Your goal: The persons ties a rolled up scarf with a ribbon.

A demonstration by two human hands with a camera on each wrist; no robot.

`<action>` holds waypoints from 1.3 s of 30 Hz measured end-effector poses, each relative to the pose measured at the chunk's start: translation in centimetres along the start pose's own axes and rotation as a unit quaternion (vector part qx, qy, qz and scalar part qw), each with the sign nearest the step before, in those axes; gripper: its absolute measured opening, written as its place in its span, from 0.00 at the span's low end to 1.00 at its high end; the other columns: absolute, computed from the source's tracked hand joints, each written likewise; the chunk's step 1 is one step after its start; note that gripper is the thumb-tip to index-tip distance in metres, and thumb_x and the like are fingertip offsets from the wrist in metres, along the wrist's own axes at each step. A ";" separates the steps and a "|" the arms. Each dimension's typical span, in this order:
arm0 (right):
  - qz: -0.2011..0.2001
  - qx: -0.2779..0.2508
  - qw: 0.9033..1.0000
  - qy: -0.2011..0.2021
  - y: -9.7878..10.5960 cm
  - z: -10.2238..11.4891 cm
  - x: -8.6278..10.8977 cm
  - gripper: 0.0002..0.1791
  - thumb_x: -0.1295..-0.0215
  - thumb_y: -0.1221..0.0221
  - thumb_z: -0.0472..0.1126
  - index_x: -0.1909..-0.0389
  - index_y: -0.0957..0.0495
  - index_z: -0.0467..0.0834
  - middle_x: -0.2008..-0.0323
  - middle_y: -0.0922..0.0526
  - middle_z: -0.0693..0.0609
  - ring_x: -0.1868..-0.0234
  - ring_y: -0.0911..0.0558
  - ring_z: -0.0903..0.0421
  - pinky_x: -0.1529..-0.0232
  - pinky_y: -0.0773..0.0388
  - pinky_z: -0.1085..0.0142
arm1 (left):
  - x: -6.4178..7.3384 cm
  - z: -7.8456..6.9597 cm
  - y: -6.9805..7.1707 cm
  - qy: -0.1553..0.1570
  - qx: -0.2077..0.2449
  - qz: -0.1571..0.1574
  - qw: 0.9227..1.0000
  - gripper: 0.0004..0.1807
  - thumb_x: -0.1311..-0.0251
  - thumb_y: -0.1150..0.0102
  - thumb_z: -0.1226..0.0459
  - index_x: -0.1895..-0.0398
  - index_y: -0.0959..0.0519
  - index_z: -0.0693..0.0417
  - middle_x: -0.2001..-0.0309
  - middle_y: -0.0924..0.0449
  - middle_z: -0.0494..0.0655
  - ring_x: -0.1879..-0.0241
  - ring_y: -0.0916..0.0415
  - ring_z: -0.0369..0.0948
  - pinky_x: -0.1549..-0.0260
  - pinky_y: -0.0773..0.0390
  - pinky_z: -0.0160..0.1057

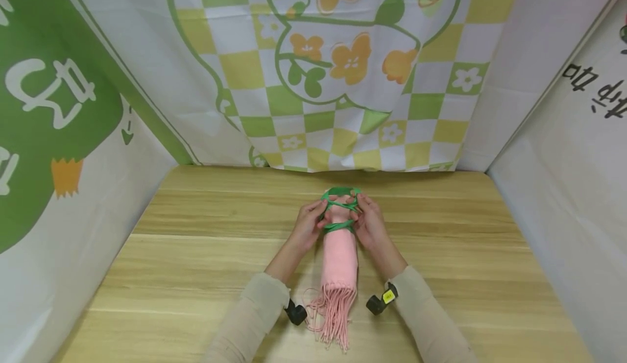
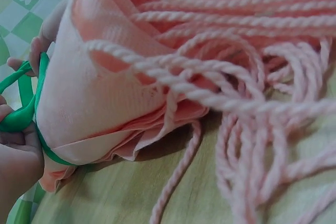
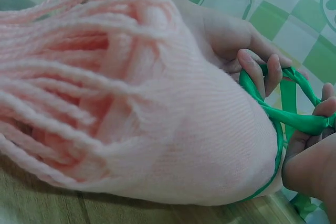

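A pink knitted scarf (image 1: 339,257), rolled into a bundle, lies lengthwise on the table with its twisted-cord fringe (image 1: 337,314) towards me. Around its far part runs a green ribbon (image 1: 339,226), with loops of it standing above the wrap. On the left side, my left hand (image 1: 307,226) pinches the ribbon between thumb and fingers. From the other side my right hand (image 1: 371,222) grips ribbon too; in the right wrist view the green ribbon (image 3: 299,121) stretches between both hands. The scarf hides part of the far hand in each wrist view.
The wood-grain table (image 1: 206,276) ends at a hanging cloth (image 1: 338,134) with green and yellow checks. Printed white walls stand at left and right. Small black cameras (image 1: 296,313) sit on both wrists, close to the fringe.
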State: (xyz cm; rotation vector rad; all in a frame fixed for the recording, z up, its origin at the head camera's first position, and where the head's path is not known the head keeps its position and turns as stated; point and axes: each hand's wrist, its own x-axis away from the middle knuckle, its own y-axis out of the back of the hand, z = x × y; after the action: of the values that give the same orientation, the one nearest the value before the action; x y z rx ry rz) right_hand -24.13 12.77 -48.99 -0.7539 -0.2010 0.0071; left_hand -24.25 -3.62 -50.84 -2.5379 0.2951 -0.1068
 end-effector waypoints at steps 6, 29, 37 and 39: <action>-0.001 -0.004 1.000 0.002 0.3 -0.1 0.0 0.12 0.20 0.56 0.40 0.58 0.25 0.41 0.75 0.18 0.55 0.84 0.30 0.66 0.81 0.35 0.79 | 0.2 0.1 0.3 -0.007 0.009 0.010 1.000 0.16 0.25 0.53 0.67 0.64 0.14 0.51 0.83 0.28 0.40 0.86 0.41 0.31 0.81 0.38 0.25; 0.054 0.027 0.998 0.022 1.7 -0.1 0.3 0.13 0.20 0.60 0.38 0.66 0.32 0.43 0.75 0.20 0.54 0.73 0.23 0.61 0.69 0.25 0.74 | 0.4 0.2 0.6 -0.005 -0.007 -0.011 1.000 0.18 0.26 0.53 0.67 0.70 0.15 0.51 0.74 0.27 0.41 0.83 0.41 0.30 0.81 0.40 0.23; 0.075 0.059 0.995 0.017 2.8 0.0 0.4 0.13 0.20 0.60 0.42 0.66 0.32 0.43 0.77 0.25 0.55 0.72 0.22 0.60 0.61 0.24 0.69 | 0.7 0.1 0.9 0.015 0.000 -0.036 0.999 0.17 0.26 0.53 0.67 0.70 0.15 0.52 0.66 0.24 0.41 0.79 0.39 0.31 0.77 0.37 0.24; 0.076 0.061 0.995 0.013 3.1 0.0 0.5 0.13 0.19 0.61 0.42 0.65 0.34 0.43 0.79 0.26 0.55 0.72 0.21 0.59 0.60 0.23 0.67 | 0.8 0.1 1.0 0.022 0.007 -0.038 0.999 0.17 0.26 0.53 0.67 0.71 0.15 0.53 0.66 0.22 0.41 0.78 0.37 0.31 0.76 0.36 0.24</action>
State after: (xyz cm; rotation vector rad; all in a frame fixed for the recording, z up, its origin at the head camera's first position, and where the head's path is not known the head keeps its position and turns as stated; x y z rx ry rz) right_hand -23.46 15.11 -51.00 -0.6457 -0.1162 0.1532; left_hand -23.67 -4.57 -51.47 -2.5350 0.2132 -0.1936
